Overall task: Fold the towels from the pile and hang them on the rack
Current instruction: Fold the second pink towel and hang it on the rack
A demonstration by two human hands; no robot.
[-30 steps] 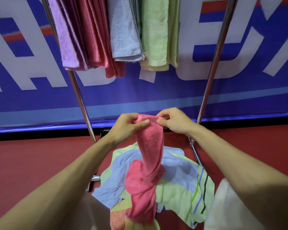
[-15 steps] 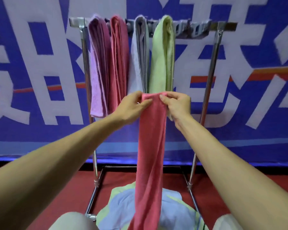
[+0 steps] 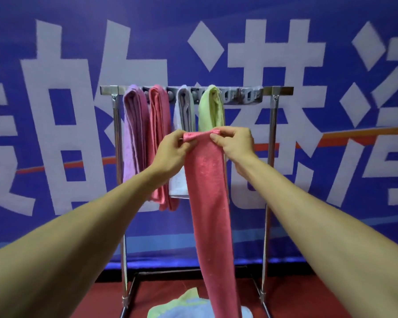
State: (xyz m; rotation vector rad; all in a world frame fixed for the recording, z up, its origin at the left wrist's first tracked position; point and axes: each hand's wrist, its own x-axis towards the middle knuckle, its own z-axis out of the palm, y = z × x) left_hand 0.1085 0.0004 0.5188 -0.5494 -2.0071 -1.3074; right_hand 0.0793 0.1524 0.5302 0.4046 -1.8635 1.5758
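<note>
Left hand (image 3: 171, 149) and right hand (image 3: 233, 143) each pinch a top corner of one pink towel (image 3: 210, 203) — it hangs long before the rack (image 3: 271, 143). Four folded towels on the bar (purple, pink, pale grey, green). Pile (image 3: 189, 306) on the floor below.

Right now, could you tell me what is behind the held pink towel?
Behind the held pink towel hang the green towel and pale grey towel on the rack; the green one's lower part is covered.
</note>
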